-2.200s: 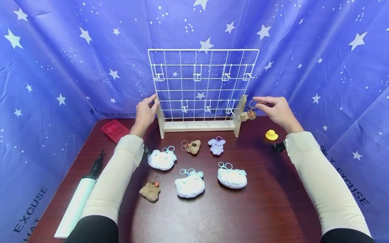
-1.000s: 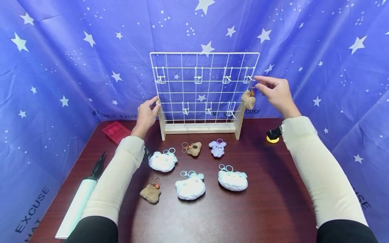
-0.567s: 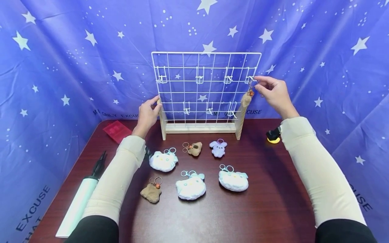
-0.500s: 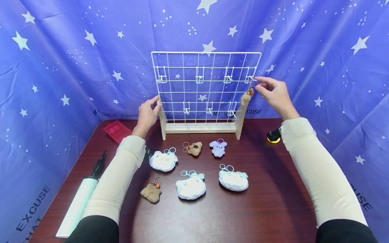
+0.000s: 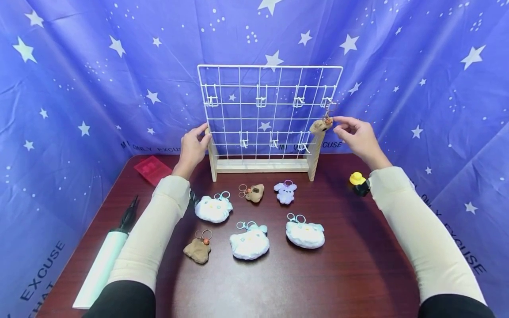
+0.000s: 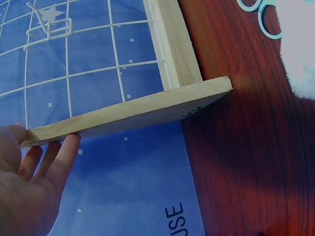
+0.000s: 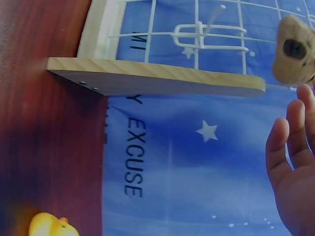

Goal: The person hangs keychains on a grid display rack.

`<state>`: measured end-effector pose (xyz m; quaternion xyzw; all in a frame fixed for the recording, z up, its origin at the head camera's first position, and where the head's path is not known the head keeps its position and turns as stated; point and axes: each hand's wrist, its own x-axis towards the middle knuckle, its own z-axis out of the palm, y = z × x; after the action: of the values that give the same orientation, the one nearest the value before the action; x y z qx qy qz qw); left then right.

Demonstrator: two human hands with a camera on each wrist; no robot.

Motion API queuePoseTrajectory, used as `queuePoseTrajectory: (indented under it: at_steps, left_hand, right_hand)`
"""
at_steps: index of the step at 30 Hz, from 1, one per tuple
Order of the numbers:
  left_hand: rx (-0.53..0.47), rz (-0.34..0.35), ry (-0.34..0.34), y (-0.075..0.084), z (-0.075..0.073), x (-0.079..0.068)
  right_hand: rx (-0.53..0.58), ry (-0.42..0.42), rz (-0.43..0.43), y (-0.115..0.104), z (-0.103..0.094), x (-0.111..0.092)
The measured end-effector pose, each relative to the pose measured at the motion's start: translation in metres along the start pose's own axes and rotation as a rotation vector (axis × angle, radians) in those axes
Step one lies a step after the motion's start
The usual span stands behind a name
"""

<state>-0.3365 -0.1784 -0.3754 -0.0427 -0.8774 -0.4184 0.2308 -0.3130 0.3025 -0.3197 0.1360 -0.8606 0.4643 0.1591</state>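
Note:
A white wire grid rack (image 5: 260, 118) with wooden legs stands at the back of the table, carrying several white hooks. My left hand (image 5: 192, 148) grips the upper end of its left wooden leg (image 6: 123, 110), thumb on one side and fingers on the other. At the right, a brown plush keychain (image 5: 321, 125) hangs by its ring from the top right hook (image 5: 327, 102). The fingertips of my right hand (image 5: 359, 139) touch or nearly touch the plush's right side, without closing round it. In the right wrist view, the plush's dark nose (image 7: 294, 49) faces outward and the thumb is hidden.
On the table lie three white cat plush keychains (image 5: 249, 244), two brown ones (image 5: 197, 251) and a purple bunny one (image 5: 285, 193). A yellow rubber duck (image 5: 357, 178) sits at right, a red plastic case (image 5: 152, 170) and a white hand pump (image 5: 101, 269) at left.
My right hand raised the brown plush keychain to the top right hook, released its ring and dropped slightly beside the plush, which has turned. The left hand stays on the rack's leg.

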Motion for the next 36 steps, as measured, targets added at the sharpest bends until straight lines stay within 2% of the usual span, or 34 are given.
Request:
queuePoseTrajectory:
  at_steps: [4,10,15,21,23,29,36]
  left_hand:
    - [-0.006,0.006,0.002,0.0,0.0,0.0]
    - [0.005,-0.009,0.001,-0.001,0.001,0.0]
    - [0.0,-0.009,0.004,-0.001,0.001,0.001]
    - [-0.007,-0.009,0.001,-0.001,0.001,0.001]
    - [-0.005,-0.012,0.0,0.0,0.0,0.002]
    - [0.001,-0.009,-0.001,0.0,-0.001,0.003]
    - [-0.011,0.016,0.003,0.001,0.001,0.0]
  right_hand:
    - [-0.023,-0.016,0.018,0.01,0.008,-0.01]
    - [-0.059,-0.091,0.038,0.025,0.023,-0.022]
    - [-0.074,-0.137,0.015,0.031,0.033,-0.034]
    - [-0.078,-0.24,-0.006,0.042,0.05,-0.051]
    - [-0.109,-0.27,-0.018,0.045,0.056,-0.055]
    - [-0.222,-0.371,-0.029,0.05,0.079,-0.058]
    - [-0.269,-0.481,-0.045,0.058,0.105,-0.055]
